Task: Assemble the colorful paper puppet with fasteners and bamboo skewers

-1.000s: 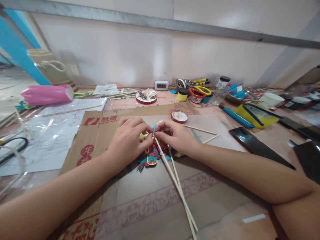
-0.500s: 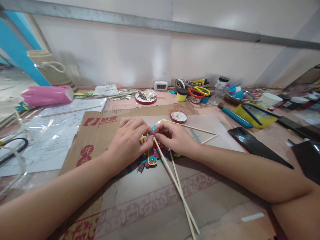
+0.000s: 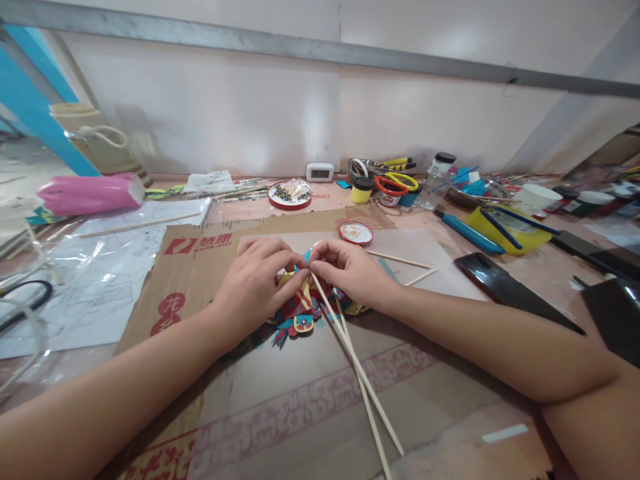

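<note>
A shadow puppet [image 3: 303, 323] of red, blue and yellow cut pieces lies on the covered cardboard, partly hidden beneath both hands. My left hand [image 3: 263, 277] is closed, its thumb and forefinger pinched at the puppet's upper part. Close against it, my right hand [image 3: 345, 270] also pinches with thumb and forefinger; what sits between those fingertips is too small to make out. From the fingertips a thin wooden stick [image 3: 357, 363] runs toward me, crossing a second wooden stick [image 3: 369, 407]. More stick ends [image 3: 400, 258] poke out beyond my right wrist.
Just behind the hands sits a small red-rimmed dish [image 3: 355, 233] of tiny beads, with a larger bead dish [image 3: 290, 195] farther back. Paint jars [image 3: 361, 191], pliers and scissors line the wall. Dark flat tools [image 3: 515, 293] lie right; drawings [image 3: 105, 293] under plastic lie left.
Both hands stay pinched together at nearly the same spot. The puppet and the front stick have shifted slightly under the fingers, and more yellow shows beside my left thumb.
</note>
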### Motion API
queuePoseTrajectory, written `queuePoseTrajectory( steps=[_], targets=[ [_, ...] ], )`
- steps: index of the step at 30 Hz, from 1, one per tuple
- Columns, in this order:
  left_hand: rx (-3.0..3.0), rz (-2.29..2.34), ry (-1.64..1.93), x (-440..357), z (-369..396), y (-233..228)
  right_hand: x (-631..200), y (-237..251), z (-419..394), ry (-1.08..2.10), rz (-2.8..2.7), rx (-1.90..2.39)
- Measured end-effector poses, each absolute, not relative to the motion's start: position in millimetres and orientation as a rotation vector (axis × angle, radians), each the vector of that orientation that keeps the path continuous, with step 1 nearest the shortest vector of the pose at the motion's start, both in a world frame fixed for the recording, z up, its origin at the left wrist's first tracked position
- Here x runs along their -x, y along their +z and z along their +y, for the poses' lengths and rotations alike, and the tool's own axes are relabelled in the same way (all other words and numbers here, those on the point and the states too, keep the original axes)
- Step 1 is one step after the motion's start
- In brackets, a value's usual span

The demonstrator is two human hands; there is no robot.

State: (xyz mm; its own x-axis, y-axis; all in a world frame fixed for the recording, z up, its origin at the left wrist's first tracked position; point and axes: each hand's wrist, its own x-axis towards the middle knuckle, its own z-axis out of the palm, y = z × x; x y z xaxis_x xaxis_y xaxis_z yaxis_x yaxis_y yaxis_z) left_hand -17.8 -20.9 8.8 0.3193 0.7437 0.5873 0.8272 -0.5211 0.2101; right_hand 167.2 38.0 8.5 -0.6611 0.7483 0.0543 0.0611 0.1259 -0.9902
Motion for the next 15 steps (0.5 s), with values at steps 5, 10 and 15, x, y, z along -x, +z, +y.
queuePoseTrajectory(
  steps=[5,10,15],
  targets=[
    [2.48,-1.518,-1.005,16.8,-22.2,8.6,-167.1,5.2,38.7,1.431,-1.983,0.729],
    [2.49,-1.542,-0.992,16.8,-21.8,9.0,-169.1,7.5,37.4,1.207,-2.134,0.734],
    [2.486,-1.531,-0.99,17.8,-20.8,7.4,-170.4,11.1,34.1,1.065,-2.232,0.725]
  ],
)
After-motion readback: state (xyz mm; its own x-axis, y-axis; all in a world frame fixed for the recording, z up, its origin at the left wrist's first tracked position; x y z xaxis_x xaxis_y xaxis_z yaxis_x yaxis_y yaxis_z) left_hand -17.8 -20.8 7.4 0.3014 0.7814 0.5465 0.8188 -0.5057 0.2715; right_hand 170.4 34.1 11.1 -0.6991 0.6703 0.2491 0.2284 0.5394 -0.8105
